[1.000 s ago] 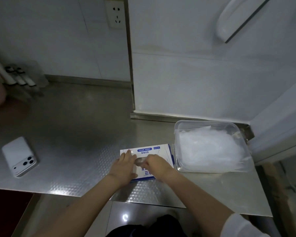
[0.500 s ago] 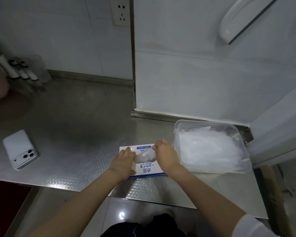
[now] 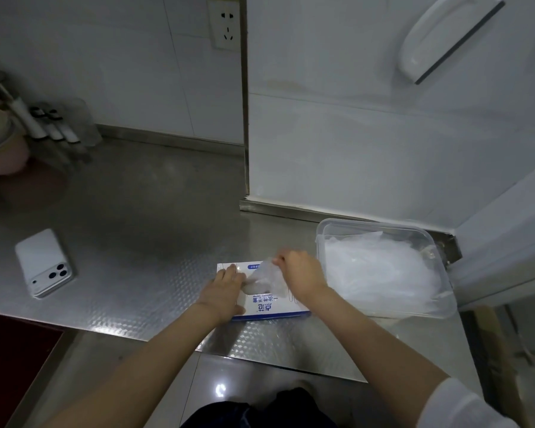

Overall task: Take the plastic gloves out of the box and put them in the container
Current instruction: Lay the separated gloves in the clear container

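Note:
A flat white and blue glove box (image 3: 271,305) lies on the steel counter near its front edge. My left hand (image 3: 224,290) rests flat on the box's left part. My right hand (image 3: 300,273) pinches a thin clear plastic glove (image 3: 264,278) that stretches from the box's opening up toward the right. Just right of the box stands a clear plastic container (image 3: 325,233) with a heap of clear gloves (image 3: 380,273) inside.
A white phone (image 3: 44,262) lies face down at the counter's left. Bowls and utensils (image 3: 16,131) stand at the far left by the wall. A white wall panel (image 3: 352,134) rises right behind the container. The counter's front edge (image 3: 136,333) runs just below the box.
My right hand has lifted from the box's opening up and to the right, drawing a glove out. My left hand has stayed on the box.

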Action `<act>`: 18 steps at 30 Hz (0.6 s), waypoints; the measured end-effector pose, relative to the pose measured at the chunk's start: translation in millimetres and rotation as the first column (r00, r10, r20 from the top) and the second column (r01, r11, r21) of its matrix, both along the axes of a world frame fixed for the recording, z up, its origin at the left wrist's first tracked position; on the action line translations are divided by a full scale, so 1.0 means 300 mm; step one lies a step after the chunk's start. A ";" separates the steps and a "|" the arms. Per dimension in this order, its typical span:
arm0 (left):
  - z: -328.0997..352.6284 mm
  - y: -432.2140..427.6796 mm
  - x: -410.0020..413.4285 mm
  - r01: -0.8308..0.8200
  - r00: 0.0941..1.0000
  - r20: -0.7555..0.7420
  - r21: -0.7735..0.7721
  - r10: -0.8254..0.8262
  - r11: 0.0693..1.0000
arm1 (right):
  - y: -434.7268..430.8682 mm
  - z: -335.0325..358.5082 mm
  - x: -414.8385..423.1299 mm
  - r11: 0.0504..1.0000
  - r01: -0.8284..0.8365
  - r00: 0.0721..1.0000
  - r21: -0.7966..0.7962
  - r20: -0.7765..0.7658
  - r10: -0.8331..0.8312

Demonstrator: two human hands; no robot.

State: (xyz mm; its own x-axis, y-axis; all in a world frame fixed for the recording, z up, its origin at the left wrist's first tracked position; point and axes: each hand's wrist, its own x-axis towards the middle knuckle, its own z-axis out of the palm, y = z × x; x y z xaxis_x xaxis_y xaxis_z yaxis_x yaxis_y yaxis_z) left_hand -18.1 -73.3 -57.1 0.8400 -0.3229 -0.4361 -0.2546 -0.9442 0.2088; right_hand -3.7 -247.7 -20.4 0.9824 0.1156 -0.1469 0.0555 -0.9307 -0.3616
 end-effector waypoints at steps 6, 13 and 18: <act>0.002 0.001 0.003 0.015 1.000 -0.014 0.019 -0.015 1.000 | -0.098 0.081 0.027 0.961 0.195 0.962 0.199 0.154 -0.227; 0.039 -0.002 0.055 0.002 0.991 -0.133 -0.013 -0.004 1.000 | -0.221 0.191 0.042 0.934 0.172 0.950 0.314 0.198 -0.241; 0.215 -0.085 0.129 -0.249 0.962 -0.017 -0.470 0.274 0.847 | -0.305 0.229 0.002 0.937 0.125 0.970 0.325 0.157 -0.184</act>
State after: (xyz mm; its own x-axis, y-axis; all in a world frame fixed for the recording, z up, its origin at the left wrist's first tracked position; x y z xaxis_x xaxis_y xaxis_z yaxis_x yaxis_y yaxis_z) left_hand 20.6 -98.7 7.5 0.9380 -0.2426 -0.2476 -0.0332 -0.7738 0.6325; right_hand -3.2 -339.1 48.3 0.9981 -0.0293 0.0551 0.0120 -0.7759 -0.6307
